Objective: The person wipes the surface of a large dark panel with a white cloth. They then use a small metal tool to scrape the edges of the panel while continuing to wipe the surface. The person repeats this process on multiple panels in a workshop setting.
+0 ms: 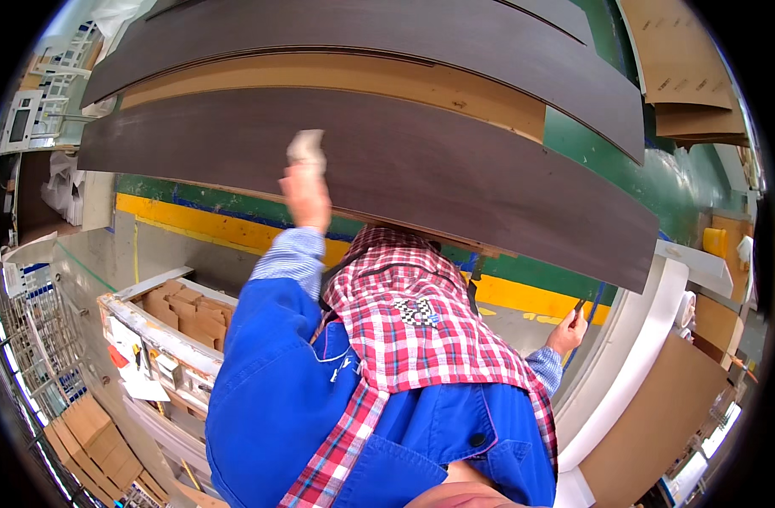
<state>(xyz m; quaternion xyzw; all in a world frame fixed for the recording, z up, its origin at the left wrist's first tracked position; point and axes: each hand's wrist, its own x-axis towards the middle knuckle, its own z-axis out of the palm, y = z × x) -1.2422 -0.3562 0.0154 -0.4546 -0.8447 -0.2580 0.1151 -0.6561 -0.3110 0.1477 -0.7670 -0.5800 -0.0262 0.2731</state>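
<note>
My left hand (307, 195) is closed around a whitish cloth or pad (307, 149), blurred, over the long dark brown board (375, 159) in front of me. Whether the cloth touches the board's face cannot be told. On the right, my right hand (566, 333) grips a small dark, thin object (579, 305), its kind unclear, beside the board's near edge. A second dark board (387, 32) lies beyond the first, with tan sheet material (336, 73) showing between them.
At the lower left stands a worn bin (165, 343) holding cardboard pieces. A white curved piece (641, 374) and a brown panel (654, 419) are on the right. Cardboard sheets (680, 51) lie at the upper right. Yellow floor marking (527, 295) runs below the near board.
</note>
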